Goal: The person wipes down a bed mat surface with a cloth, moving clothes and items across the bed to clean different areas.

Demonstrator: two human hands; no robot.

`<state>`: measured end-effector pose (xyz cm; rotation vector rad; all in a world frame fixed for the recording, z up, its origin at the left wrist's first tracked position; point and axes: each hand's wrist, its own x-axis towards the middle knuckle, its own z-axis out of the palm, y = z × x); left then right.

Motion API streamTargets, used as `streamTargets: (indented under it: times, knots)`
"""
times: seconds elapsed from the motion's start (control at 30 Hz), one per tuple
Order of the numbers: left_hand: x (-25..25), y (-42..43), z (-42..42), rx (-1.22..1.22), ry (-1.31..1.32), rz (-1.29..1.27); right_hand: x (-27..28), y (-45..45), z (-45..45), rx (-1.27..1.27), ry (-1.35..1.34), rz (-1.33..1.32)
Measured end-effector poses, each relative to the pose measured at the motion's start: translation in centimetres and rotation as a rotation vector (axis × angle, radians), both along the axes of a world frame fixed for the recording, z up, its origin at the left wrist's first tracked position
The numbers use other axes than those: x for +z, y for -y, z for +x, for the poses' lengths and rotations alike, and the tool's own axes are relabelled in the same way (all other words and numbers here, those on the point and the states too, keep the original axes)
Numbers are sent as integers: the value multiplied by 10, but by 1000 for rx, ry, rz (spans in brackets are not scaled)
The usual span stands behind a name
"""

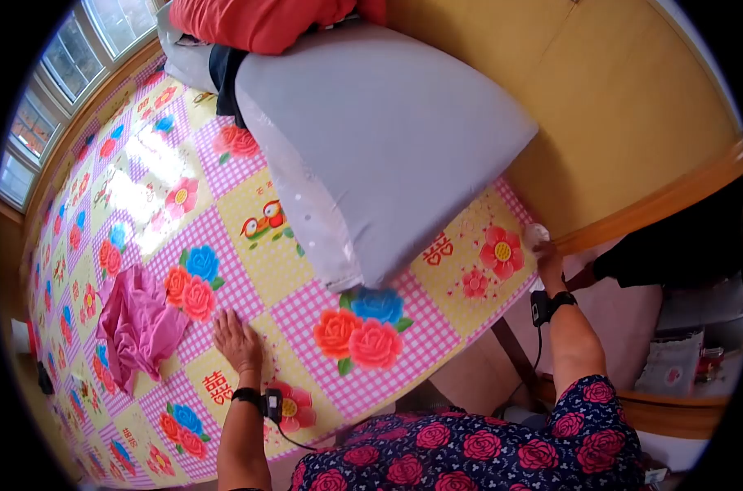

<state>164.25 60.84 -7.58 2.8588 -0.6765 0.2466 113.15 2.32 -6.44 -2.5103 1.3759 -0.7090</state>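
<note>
My left hand (239, 344) lies flat with its fingers stretched out on a floral, checked plastic-looking covering (245, 290). A crumpled pink cloth (138, 327) rests just beyond it to the left. At the right edge of the covering, my right hand (550, 262) is closed on a small white crumpled thing (537, 236), which looks like a cloth or wipe. Its fingers are partly hidden. Both wrists wear black straps with a small device and a cable.
A large grey folded bundle (380, 139) lies on the covering, with a red padded item (265, 24) on top. A wooden panel (625, 106) stands behind at right. Windows (69, 65) line the left. Dark clothing (682, 221) hangs beyond my right hand.
</note>
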Motion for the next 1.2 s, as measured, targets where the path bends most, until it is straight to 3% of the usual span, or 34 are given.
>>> streamTargets:
  times: [0.13,0.23,0.37,0.4,0.53,0.6,0.67,0.8,1.0,1.1,1.13,1.2]
  knots:
    - [-4,0,-3,14,-9,-19,19,-77,26,286,-23,-70]
    - [-12,-6,2,-12,-5,-105,25,-154,51,196,-3,63]
    - [-24,-17,13,-100,-41,-355,46,-266,90,293,-114,197]
    - [-21,-21,17,-127,-78,-373,48,-289,97,323,-125,269]
    - [-10,-59,13,-187,-532,-851,67,-389,133,539,-242,457]
    - [-3,-94,-3,-198,-648,-806,60,-426,151,685,-178,489]
    - [5,-136,-22,-240,-604,-724,62,-467,174,823,-188,511]
    - [15,-235,-49,-193,-285,-570,62,-507,197,939,-115,461]
    - [-6,-381,-79,195,218,-64,62,-511,205,802,-228,643]
    - [-15,-421,-94,436,140,59,60,-509,206,753,-245,688]
    - [-23,-431,-97,470,54,-16,61,-508,208,750,-247,710]
    - [-33,-432,-101,484,121,34,65,-509,213,769,-291,709]
